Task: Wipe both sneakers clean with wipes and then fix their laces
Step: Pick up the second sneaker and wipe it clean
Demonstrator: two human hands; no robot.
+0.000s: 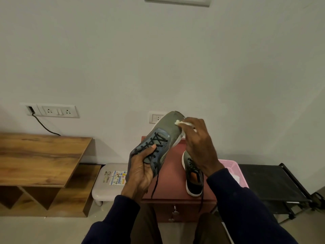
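A grey-green sneaker (165,132) with black laces is held up in the air, toe pointing away. My left hand (140,171) grips it at the heel and tongue, thumb on the laces. My right hand (198,143) presses a white wipe (181,122) against the toe's right side. One black lace end hangs down from the held shoe. The second sneaker (193,175) lies on the reddish cabinet (170,173) below my right hand, partly hidden by my wrist.
A pink basket (233,166) holding something white sits right of the cabinet, beside a black rack (270,182). A white stool (109,184) with a printed packet stands left, then a wooden desk (40,159). Wall sockets and a cable are behind.
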